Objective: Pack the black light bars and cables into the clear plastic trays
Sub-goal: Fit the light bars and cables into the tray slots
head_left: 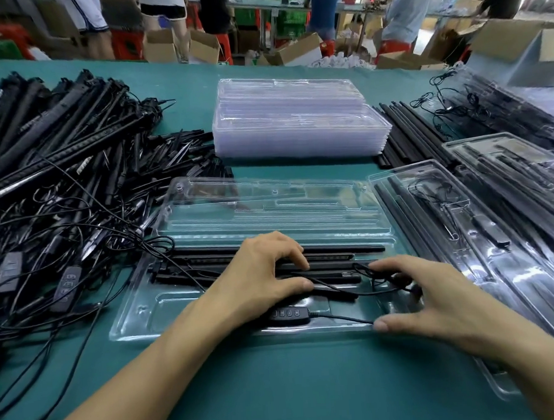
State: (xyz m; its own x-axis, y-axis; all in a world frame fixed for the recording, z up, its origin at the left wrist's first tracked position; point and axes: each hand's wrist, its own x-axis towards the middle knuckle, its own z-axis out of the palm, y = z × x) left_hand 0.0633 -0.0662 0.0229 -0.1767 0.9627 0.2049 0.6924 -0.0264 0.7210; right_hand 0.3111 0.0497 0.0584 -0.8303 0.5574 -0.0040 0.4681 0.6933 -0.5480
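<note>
A big green surface fills the view. On its left side lies a huge messy pile of black light bars and cables. It reaches from near the far edge almost to the near edge. On the right side lie full trays, each with black bars and a cable under clear plastic. In the middle, toward the far edge, sits a neat stack of clear trays. Just to the right of the stack lie some loose black rods.

Close to the near edge, in the middle, lies one open tray. Its clear lid is folded back toward the stack. A few light bars lie side by side in the far half of this tray and run from left to right.

The left hand rests on top of these bars. Its fingers are spread and a little bent, and the tips press down on the bars. Its thumb lies on the nearest bar.

The right hand is at the right end of the tray. Its fingers curl over a bunch of thin black cable and hold it there. The thumb sticks out wide and touches the cable at the tray's near rim.

From the thumb the cable runs left to a small black switch box with buttons. The box lies in the near half of the tray, just under the left thumb.
</note>
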